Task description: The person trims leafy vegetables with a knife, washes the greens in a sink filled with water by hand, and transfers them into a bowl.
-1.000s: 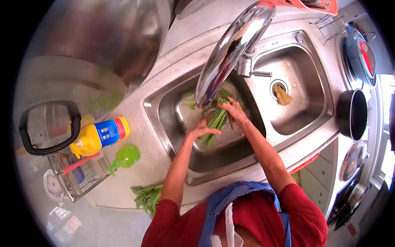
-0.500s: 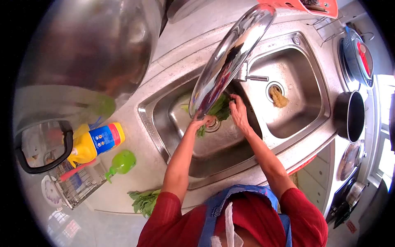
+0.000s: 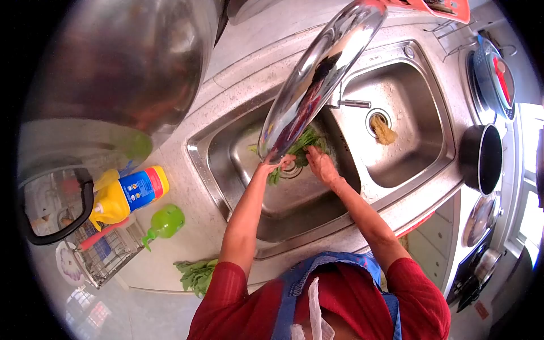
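Observation:
Leafy greens (image 3: 307, 140) are held low in the left basin of the steel sink (image 3: 283, 224), over its drain. My left hand (image 3: 277, 164) is closed around the stem end, with part of it hidden behind the curved chrome faucet (image 3: 309, 85). On the leaf side, my right hand (image 3: 322, 165) has its fingers curled against the leaves, pinching them. A few leaf tips hang below my left hand. The faucet covers part of the bunch.
A yellow scrubber (image 3: 383, 130) lies at the right basin's drain. Left of the sink stand a yellow bottle (image 3: 127, 195) and a green bottle (image 3: 167, 221). More greens (image 3: 197, 276) rest at the counter's front edge. A black pot (image 3: 480, 158) is at the right.
My right hand has moved a little down and left, closer to my left hand. The leaves have shifted with it. My left hand stays near the drain.

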Action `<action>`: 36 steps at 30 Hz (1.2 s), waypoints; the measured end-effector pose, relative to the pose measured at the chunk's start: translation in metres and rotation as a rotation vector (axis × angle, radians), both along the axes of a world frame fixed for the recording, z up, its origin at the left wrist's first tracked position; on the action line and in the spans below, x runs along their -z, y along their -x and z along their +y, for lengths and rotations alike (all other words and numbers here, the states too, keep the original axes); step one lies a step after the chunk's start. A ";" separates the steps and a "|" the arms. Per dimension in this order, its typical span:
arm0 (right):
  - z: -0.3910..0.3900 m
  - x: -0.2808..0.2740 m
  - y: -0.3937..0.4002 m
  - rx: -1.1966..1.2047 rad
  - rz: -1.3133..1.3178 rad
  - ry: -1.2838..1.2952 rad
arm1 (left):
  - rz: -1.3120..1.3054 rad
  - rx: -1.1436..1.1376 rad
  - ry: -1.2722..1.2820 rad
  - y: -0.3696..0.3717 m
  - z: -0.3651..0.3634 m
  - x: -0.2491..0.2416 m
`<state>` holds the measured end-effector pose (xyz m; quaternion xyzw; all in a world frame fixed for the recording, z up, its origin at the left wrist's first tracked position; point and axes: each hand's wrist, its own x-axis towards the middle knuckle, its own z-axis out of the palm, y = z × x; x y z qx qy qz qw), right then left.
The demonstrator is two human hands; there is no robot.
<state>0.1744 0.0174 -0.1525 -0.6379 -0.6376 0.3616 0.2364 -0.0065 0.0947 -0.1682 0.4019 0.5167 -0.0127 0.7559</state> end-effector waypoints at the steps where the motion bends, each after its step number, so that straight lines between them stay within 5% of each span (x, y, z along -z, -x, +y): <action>1: 0.001 0.006 0.002 0.011 -0.044 -0.003 | 0.043 0.044 -0.063 -0.001 0.000 0.001; 7: -0.012 0.018 0.011 0.030 -0.136 0.048 | 0.269 0.174 -0.434 0.005 -0.018 0.063; 9: -0.011 0.021 0.017 0.059 -0.179 0.134 | 0.289 0.137 -0.865 0.003 -0.028 0.078; 11: -0.008 0.050 0.022 -0.205 -0.546 0.129 | 0.363 0.188 -0.852 -0.009 -0.033 0.068; 15: 0.005 0.062 0.030 -0.156 -0.452 0.136 | 0.543 0.370 -0.751 -0.023 -0.031 0.032; 18: -0.002 0.071 0.033 -0.298 -0.669 0.031 | 0.375 0.081 -0.603 -0.015 -0.024 0.022; 21: 0.001 0.060 0.027 -0.052 -0.420 0.181 | 0.389 0.203 -0.505 -0.021 -0.031 0.045; 22: 0.011 0.061 0.023 -0.193 -0.452 0.313 | 0.177 0.017 -0.477 -0.029 -0.031 -0.001; 24: 0.010 0.065 0.024 -0.335 -0.474 0.449 | 0.056 -0.104 -0.299 -0.024 -0.026 -0.015; 26: 0.009 0.067 0.028 -0.102 -0.399 0.293 | -0.162 -0.384 -0.113 -0.021 -0.021 -0.030; 30: 0.009 -0.012 -0.002 -0.292 -0.443 0.237 | -0.091 -0.335 -0.144 0.009 -0.009 -0.029; 35: 0.022 -0.070 0.002 0.319 0.285 0.330 | -0.016 -0.192 -0.255 -0.005 -0.008 -0.041; 36: 0.031 -0.068 0.007 0.415 0.369 0.349 | -0.037 -0.079 -0.504 -0.016 -0.010 -0.045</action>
